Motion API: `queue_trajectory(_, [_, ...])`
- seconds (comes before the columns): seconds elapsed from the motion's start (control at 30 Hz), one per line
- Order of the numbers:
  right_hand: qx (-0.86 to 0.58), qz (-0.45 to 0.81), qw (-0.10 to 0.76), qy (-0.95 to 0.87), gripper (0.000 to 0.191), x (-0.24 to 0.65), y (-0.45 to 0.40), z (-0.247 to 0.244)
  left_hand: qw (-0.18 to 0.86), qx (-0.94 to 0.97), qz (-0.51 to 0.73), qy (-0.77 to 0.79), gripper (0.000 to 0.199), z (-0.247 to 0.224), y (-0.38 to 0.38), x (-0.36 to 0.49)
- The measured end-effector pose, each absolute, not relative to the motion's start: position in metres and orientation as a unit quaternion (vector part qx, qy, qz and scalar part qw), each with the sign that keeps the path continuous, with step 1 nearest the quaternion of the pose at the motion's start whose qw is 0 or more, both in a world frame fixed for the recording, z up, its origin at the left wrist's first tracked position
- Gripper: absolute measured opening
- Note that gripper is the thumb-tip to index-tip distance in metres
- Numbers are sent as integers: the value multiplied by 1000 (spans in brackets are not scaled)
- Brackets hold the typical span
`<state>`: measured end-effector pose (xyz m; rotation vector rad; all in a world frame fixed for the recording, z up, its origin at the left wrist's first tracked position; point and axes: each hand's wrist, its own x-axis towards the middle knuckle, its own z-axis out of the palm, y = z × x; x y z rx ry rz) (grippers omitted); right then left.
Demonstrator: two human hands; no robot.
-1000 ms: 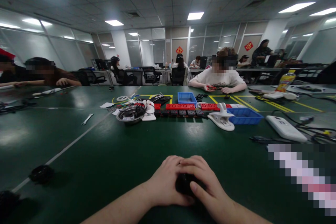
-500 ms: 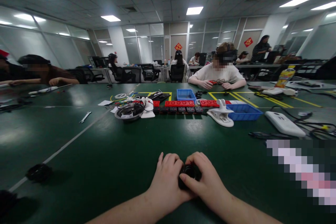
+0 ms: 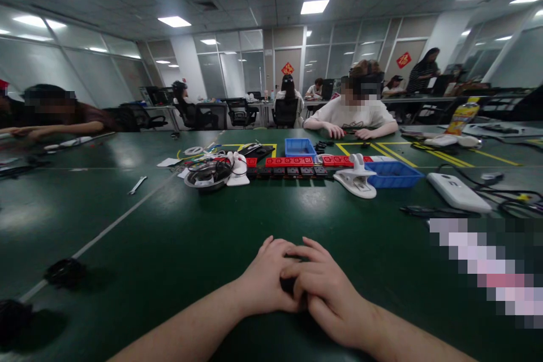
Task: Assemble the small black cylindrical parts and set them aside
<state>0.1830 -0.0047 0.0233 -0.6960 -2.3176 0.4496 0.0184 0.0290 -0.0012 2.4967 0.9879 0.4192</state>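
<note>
A small black object point(image 3: 288, 284) sits between my two hands, low in the middle of the head view, mostly covered by fingers. My left hand point(image 3: 269, 277) is curled round its left side. From the right, the fingers of my right hand point(image 3: 328, 288) wrap over its top and front, touching my left hand. What the object is cannot be made out. Both hands are just over the green table point(image 3: 169, 260). At the far left lie two black bundles, one point(image 3: 65, 272) by the pale line and another point(image 3: 13, 319) nearer the edge.
Beyond my hands stand a metal bowl point(image 3: 206, 181) with cables, red power strips point(image 3: 288, 162), a white clamp point(image 3: 358, 181) and blue trays point(image 3: 394, 174). A wrench point(image 3: 138, 185) lies left; a white device point(image 3: 458, 192) and cables lie right. A person point(image 3: 352, 116) sits opposite.
My right hand's fingers have moved over the top of the black object, which is now more hidden. The view has tilted slightly. The person opposite has lowered the red item.
</note>
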Motion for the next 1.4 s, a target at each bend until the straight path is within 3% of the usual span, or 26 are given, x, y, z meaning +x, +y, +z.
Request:
queue_trajectory(0.3, [-331, 162, 392, -843, 22, 185, -2, 14, 206, 875, 174, 402, 76, 2, 22, 18])
queue_trajectory(0.43, [-428, 152, 385, -804, 29, 181, 1, 6, 169, 845, 213, 460, 72, 5, 14, 24])
queue_trajectory(0.63, [-490, 128, 337, -794, 18, 176, 2, 9, 177, 843, 224, 456, 37, 3, 11, 30])
queue_trajectory(0.8, [-445, 138, 345, -815, 11, 178, 1, 13, 211, 862, 214, 408, 40, 2, 23, 21])
queue_trajectory(1.0, [-319, 174, 377, -852, 28, 181, -1, 18, 223, 894, 212, 325, 27, -1, 34, 12])
queue_trajectory(1.27, [-269, 171, 379, -869, 26, 186, -7, 16, 230, 896, 197, 325, 32, -3, 35, 13])
queue_trajectory(1.4, [-316, 151, 403, -846, 31, 186, -4, 13, 261, 883, 198, 337, 55, 0, 35, 10])
